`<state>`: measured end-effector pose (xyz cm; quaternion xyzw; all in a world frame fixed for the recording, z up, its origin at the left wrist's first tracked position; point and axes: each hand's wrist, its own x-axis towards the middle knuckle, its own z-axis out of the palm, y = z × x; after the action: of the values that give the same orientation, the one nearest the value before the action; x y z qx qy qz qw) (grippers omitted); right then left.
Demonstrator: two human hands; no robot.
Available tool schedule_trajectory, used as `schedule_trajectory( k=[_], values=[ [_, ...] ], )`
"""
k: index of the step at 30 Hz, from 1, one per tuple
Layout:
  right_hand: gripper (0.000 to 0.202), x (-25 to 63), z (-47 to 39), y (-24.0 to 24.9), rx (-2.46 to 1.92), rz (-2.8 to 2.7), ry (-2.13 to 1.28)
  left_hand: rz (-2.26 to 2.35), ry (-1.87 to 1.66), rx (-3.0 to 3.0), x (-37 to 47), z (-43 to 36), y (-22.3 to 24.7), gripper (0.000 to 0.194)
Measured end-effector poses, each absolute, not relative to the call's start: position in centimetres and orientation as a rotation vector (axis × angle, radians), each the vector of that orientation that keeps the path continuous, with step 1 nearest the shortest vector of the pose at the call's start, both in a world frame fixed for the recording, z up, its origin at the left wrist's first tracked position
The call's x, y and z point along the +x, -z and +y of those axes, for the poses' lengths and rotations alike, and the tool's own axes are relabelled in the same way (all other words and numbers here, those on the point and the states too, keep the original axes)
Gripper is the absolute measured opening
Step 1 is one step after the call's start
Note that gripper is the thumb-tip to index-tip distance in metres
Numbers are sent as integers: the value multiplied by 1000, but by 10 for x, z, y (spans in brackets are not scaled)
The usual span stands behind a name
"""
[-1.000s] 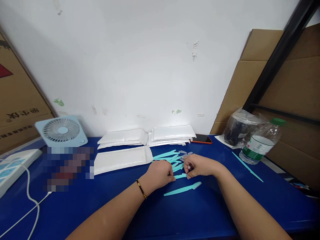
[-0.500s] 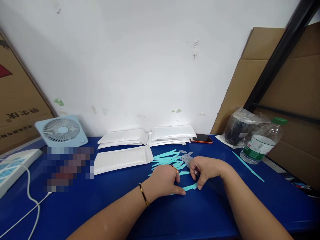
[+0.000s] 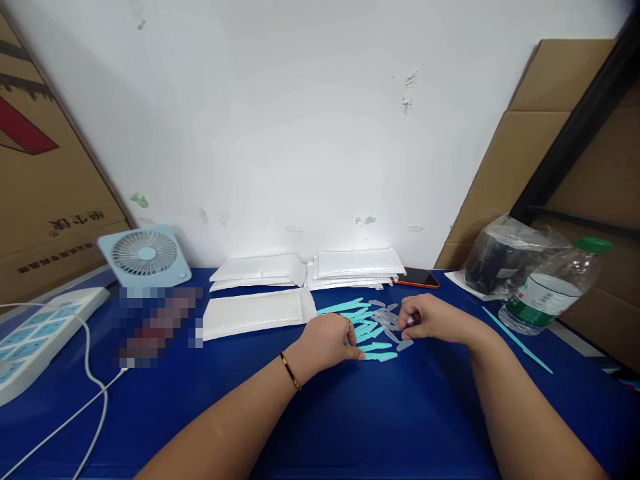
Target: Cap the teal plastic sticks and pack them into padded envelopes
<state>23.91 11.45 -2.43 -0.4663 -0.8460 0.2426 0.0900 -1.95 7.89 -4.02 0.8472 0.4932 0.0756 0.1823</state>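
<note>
Several thin turquoise blades (image 3: 367,331) lie in a loose pile at the middle of the blue table. Translucent pale caps (image 3: 387,313) are scattered at the pile's right side, one of them nearer the front. My left hand (image 3: 331,343) is closed at the pile's left, thumb and finger pinched on the end of a turquoise blade. My right hand (image 3: 430,319) is closed just right of the caps, its fingertips curled together; what is between them is too small to make out. One single turquoise blade (image 3: 517,339) lies apart at the right.
White padded envelopes (image 3: 257,313) lie behind and left of the pile, with more stacked (image 3: 357,263) by the wall. A phone (image 3: 417,277), a bagged dark item (image 3: 493,267) and a bottle (image 3: 543,300) are right. A fan (image 3: 147,254) and a power strip (image 3: 50,333) are left.
My right hand has left the front turquoise blade and moved up and right beside the caps. My left hand has shifted slightly back with the blade end. The view has turned a little left.
</note>
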Motion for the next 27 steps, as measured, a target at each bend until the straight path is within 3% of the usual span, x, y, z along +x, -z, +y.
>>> schedule_trajectory(
  k=[4, 7, 15, 17, 22, 27],
  values=[
    [14, 241, 121, 31, -1434, -2421, -529, 1419, -434, 2508, -22, 84, 50, 60],
    [14, 241, 126, 34, -1462, -2387, -412, 1413, -301, 2548, -23, 86, 62, 80],
    [17, 246, 133, 37, -1497, -2329, -265, 1220, -59, 2593, -20, 63, 55, 87],
    [16, 244, 136, 43, -1472, -2311, -221, 1180, -93, 2620, -19, 60, 49, 80],
    [18, 222, 150, 59, -1367, -2344, -70, 1362, -263, 2648, -19, 79, 47, 39],
    [11, 206, 161, 66, -1452, -2447, 17, 1534, -309, 2627, -27, 103, 53, 23]
  ],
)
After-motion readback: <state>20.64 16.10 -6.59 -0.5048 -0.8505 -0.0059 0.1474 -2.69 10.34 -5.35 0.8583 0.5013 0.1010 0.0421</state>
